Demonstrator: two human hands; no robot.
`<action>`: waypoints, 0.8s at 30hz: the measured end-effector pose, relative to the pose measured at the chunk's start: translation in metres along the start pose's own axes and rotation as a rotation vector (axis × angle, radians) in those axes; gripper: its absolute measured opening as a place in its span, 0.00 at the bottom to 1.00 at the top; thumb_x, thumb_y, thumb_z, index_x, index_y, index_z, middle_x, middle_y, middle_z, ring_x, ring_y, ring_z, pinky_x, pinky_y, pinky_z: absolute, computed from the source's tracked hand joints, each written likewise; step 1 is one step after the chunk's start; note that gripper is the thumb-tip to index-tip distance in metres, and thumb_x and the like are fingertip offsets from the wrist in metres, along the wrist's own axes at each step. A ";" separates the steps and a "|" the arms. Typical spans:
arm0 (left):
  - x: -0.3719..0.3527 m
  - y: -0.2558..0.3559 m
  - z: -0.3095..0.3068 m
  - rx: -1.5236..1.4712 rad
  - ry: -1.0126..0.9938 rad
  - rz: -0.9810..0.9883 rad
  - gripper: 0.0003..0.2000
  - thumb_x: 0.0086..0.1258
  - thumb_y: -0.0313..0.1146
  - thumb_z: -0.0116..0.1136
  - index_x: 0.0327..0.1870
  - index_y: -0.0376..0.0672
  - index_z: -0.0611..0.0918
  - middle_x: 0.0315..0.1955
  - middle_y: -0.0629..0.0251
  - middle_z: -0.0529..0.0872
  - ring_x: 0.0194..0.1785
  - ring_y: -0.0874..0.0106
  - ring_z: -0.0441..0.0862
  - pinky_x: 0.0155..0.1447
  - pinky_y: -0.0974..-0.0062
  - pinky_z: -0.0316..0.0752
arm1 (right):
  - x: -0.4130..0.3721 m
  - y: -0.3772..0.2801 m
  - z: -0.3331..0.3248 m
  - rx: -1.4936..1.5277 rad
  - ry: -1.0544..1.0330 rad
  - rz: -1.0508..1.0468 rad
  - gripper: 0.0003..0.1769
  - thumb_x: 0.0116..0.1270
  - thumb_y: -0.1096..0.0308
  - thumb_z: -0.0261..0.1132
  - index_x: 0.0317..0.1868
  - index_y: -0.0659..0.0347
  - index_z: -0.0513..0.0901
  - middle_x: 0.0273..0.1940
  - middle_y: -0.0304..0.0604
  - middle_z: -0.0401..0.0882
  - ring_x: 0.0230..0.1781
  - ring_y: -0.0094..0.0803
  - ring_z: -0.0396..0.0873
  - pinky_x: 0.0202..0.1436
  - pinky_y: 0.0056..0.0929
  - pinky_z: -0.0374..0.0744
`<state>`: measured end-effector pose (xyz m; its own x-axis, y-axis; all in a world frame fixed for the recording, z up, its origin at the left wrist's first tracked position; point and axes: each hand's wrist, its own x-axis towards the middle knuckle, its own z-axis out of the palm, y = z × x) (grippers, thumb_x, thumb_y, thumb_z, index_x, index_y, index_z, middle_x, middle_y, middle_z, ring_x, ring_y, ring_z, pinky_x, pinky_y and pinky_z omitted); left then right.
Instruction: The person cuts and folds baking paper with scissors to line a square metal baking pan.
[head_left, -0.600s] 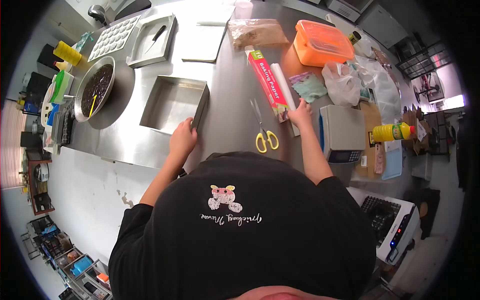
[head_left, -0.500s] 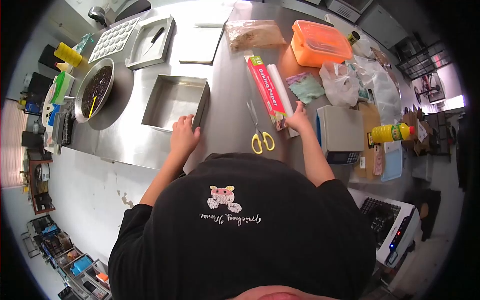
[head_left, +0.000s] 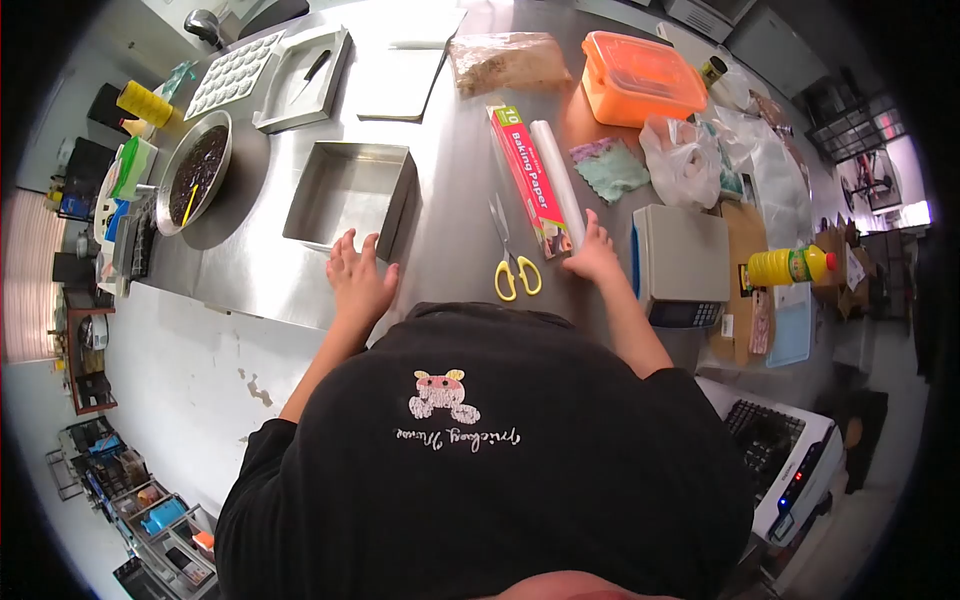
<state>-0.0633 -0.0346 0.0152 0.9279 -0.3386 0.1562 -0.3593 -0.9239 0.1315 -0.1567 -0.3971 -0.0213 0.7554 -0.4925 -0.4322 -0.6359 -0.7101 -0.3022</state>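
A square metal cake pan (head_left: 352,180) stands on the steel table. My left hand (head_left: 360,280) is at its near wall, fingers spread and fingertips right at the rim. On the other side, my right hand (head_left: 596,255) rests by the near end of a white paper roll (head_left: 557,180), its fingers apart and the thumb towards the red baking paper box (head_left: 527,180). Between the hands lies a pair of scissors (head_left: 513,265) with yellow handles, blades pointing away from me.
To the left is a bowl of dark mixture (head_left: 200,170) with a yellow utensil. Farther back lie a tray (head_left: 300,105) with a knife and an orange lidded container (head_left: 640,85). A kitchen scale (head_left: 685,255) and a yellow oil bottle (head_left: 785,267) stand at right.
My left hand's fingers have spread wider at the pan's near rim. The right hand has drawn slightly back towards me along the roll. The view has shifted a little.
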 end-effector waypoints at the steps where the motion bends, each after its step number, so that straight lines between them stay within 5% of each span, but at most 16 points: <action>1: -0.002 0.002 0.000 -0.014 -0.009 0.006 0.29 0.55 0.42 0.64 0.60 0.51 0.71 0.64 0.53 0.60 0.68 0.51 0.55 0.67 0.51 0.55 | -0.002 -0.003 0.004 0.003 -0.001 0.007 0.53 0.53 0.60 0.65 0.72 0.46 0.38 0.66 0.57 0.56 0.66 0.55 0.59 0.66 0.49 0.64; 8: -0.005 0.009 -0.011 -0.122 -0.003 0.115 0.28 0.55 0.40 0.65 0.59 0.49 0.72 0.62 0.50 0.63 0.66 0.49 0.57 0.68 0.54 0.54 | 0.019 0.014 0.031 0.258 0.214 -0.050 0.48 0.56 0.70 0.58 0.71 0.54 0.37 0.65 0.65 0.58 0.65 0.60 0.60 0.67 0.47 0.63; 11: -0.001 0.020 -0.023 -0.263 -0.011 0.257 0.28 0.54 0.39 0.65 0.58 0.46 0.73 0.59 0.50 0.67 0.64 0.49 0.60 0.67 0.54 0.55 | 0.006 0.015 0.019 0.497 0.314 -0.136 0.51 0.57 0.60 0.64 0.71 0.59 0.38 0.63 0.67 0.61 0.62 0.58 0.65 0.66 0.42 0.65; 12: 0.001 0.026 -0.026 -0.323 -0.030 0.312 0.27 0.54 0.38 0.66 0.57 0.45 0.74 0.58 0.49 0.69 0.64 0.49 0.61 0.67 0.55 0.55 | 0.012 0.020 0.034 0.455 0.502 -0.209 0.53 0.56 0.54 0.67 0.71 0.61 0.40 0.62 0.66 0.62 0.60 0.57 0.68 0.63 0.41 0.68; 13: 0.004 0.030 -0.026 -0.386 -0.062 0.379 0.27 0.53 0.36 0.66 0.56 0.45 0.74 0.57 0.49 0.70 0.63 0.49 0.62 0.67 0.55 0.56 | -0.011 0.009 0.013 0.589 0.395 -0.181 0.54 0.56 0.52 0.67 0.71 0.63 0.41 0.63 0.67 0.62 0.61 0.56 0.67 0.64 0.41 0.67; 15: 0.019 0.038 -0.017 -0.543 -0.285 0.487 0.25 0.59 0.35 0.63 0.59 0.44 0.73 0.59 0.51 0.70 0.62 0.56 0.66 0.66 0.60 0.60 | -0.032 0.000 0.007 0.660 0.530 -0.252 0.54 0.56 0.56 0.67 0.71 0.64 0.40 0.65 0.66 0.59 0.64 0.55 0.64 0.67 0.40 0.65; 16: 0.021 0.053 -0.012 -0.855 -0.497 0.359 0.24 0.62 0.34 0.61 0.61 0.43 0.71 0.60 0.53 0.69 0.61 0.60 0.68 0.65 0.63 0.62 | -0.019 0.007 0.034 0.586 0.678 -0.299 0.54 0.57 0.53 0.69 0.70 0.64 0.42 0.65 0.67 0.58 0.66 0.54 0.62 0.68 0.40 0.63; 17: 0.023 0.067 -0.010 -1.120 -0.735 0.186 0.24 0.66 0.34 0.59 0.63 0.43 0.69 0.61 0.55 0.69 0.61 0.64 0.69 0.64 0.65 0.64 | -0.055 -0.006 0.013 0.674 0.594 -0.278 0.50 0.58 0.62 0.68 0.70 0.63 0.43 0.60 0.64 0.65 0.61 0.52 0.68 0.64 0.38 0.67; 19: 0.037 0.102 -0.028 -1.302 -1.060 0.139 0.27 0.71 0.35 0.51 0.69 0.44 0.59 0.63 0.56 0.67 0.63 0.65 0.68 0.64 0.65 0.65 | -0.087 -0.015 0.007 0.730 0.509 -0.346 0.48 0.56 0.72 0.64 0.71 0.60 0.42 0.51 0.57 0.69 0.52 0.48 0.72 0.58 0.36 0.70; 24: 0.032 0.187 -0.020 -1.833 -1.324 0.196 0.25 0.73 0.38 0.47 0.69 0.45 0.58 0.62 0.58 0.67 0.65 0.63 0.66 0.64 0.58 0.65 | -0.191 -0.012 -0.030 0.707 0.383 -0.356 0.49 0.53 0.78 0.60 0.71 0.56 0.41 0.46 0.52 0.68 0.48 0.45 0.72 0.54 0.36 0.71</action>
<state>-0.1033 -0.2145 0.0642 0.1287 -0.9806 -0.1476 0.6169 -0.0374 0.7862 -0.2888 -0.3097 0.0906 0.8479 -0.5263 0.0645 -0.2053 -0.4379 -0.8753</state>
